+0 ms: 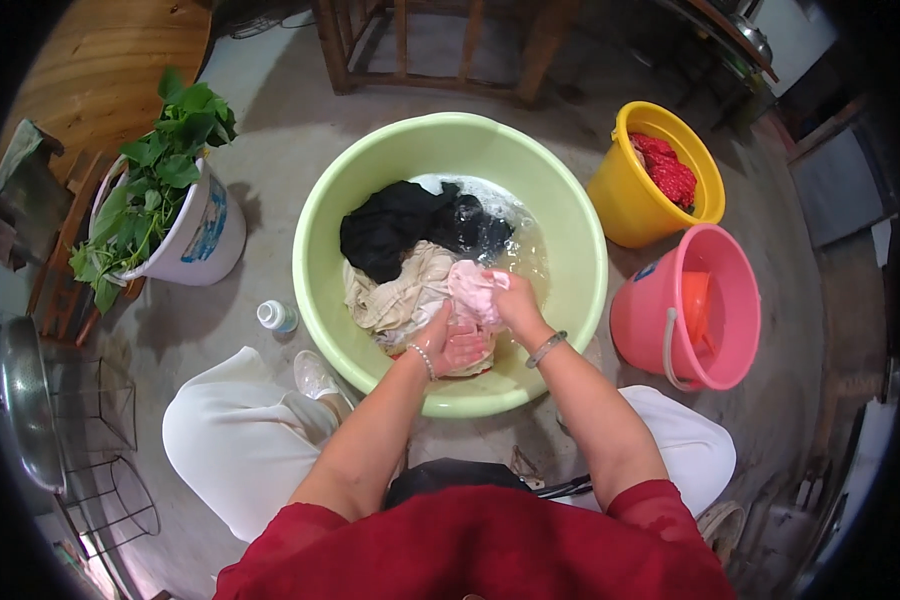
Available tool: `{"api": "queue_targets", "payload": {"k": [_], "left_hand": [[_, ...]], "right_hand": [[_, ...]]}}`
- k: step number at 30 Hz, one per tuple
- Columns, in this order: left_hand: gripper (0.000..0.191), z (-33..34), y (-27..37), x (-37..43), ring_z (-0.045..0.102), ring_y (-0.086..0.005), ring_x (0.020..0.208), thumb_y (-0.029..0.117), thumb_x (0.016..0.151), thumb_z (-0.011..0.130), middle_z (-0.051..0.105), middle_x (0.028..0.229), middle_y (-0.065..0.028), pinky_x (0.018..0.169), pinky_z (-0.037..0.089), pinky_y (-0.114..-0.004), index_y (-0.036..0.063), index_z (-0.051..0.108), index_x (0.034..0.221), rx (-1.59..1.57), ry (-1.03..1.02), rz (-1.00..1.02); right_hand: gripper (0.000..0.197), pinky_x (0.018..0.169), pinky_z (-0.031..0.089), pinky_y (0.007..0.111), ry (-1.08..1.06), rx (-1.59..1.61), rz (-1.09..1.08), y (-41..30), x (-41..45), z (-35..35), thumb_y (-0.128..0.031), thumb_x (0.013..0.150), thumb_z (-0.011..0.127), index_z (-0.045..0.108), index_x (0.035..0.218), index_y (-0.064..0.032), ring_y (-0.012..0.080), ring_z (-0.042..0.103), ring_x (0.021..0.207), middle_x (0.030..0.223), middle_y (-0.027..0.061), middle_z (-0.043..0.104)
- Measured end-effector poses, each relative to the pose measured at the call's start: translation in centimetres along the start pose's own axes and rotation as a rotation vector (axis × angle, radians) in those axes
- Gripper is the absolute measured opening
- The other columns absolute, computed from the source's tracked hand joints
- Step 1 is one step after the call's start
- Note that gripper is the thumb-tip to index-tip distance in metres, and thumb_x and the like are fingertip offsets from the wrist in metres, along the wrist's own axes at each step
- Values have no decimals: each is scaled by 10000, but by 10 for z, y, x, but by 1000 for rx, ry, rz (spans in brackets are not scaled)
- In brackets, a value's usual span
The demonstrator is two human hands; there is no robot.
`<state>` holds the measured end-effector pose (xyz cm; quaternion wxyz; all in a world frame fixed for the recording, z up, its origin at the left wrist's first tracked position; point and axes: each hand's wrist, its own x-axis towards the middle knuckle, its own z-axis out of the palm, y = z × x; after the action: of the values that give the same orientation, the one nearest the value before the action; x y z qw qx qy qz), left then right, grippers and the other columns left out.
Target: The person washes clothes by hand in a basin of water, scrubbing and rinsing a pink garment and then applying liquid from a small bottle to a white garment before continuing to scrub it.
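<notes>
A large pale green plastic basin (450, 405) stands on the floor before me, with soapy water (525, 225) at its far right inside. My right hand (517, 302) grips a wet pink cloth (474, 289) above the heap of laundry. Palm up and fingers extended, my left hand (450, 346) lies just below the pink cloth, against the wet fabric; whether it pinches any is hard to tell. Beige cloth (397, 296) is bunched to the left of both hands. Black clothing (394, 225) lies beyond it, partly in the water.
Right of the basin stand a yellow bucket (615, 195) holding red cloth and a pink bucket (645, 322) holding an orange-red plastic item. At left are a small white bottle (276, 316) and a white bucket (221, 240) of leafy greens. A wooden frame (427, 81) stands beyond.
</notes>
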<state>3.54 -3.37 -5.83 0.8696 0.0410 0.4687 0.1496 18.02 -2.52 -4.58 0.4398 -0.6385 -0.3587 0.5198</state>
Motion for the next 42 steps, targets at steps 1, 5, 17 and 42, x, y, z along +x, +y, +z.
{"api": "queue_targets", "payload": {"k": [1, 5, 17, 42], "left_hand": [[556, 9, -1, -6, 519, -254, 907, 518, 807, 406, 532, 977, -126, 805, 419, -419, 6, 506, 1001, -174, -112, -95], [617, 1, 5, 13, 433, -291, 1053, 550, 795, 370, 453, 1127, -144, 887, 347, -462, 25, 458, 1106, -352, -489, 128], [424, 9, -27, 35, 464, -245, 1031, 373, 834, 365, 483, 1117, -107, 893, 365, -389, 51, 474, 1087, -289, -454, 345], [522, 14, -27, 9, 494, -274, 1014, 494, 822, 396, 528, 1083, -105, 850, 407, -379, 43, 482, 1071, -152, -190, 237]], "right_hand": [[254, 549, 448, 265, -5, 199, -66, -14, -5, 8, 41, 735, 452, 595, 934, -27, 128, 552, 635, 735, 71, 593], [140, 548, 456, 302, -140, -574, -166, -24, -44, 52, -137, 738, 553, 615, 782, -19, 195, 581, 599, 691, 157, 595], [164, 529, 441, 397, 166, -907, -373, -25, -45, 39, -200, 729, 507, 585, 691, -62, 303, 550, 581, 634, 136, 565], [307, 683, 459, 267, 21, -2, 8, 8, -18, -2, 67, 648, 434, 605, 903, 49, 181, 576, 759, 857, 137, 610]]}}
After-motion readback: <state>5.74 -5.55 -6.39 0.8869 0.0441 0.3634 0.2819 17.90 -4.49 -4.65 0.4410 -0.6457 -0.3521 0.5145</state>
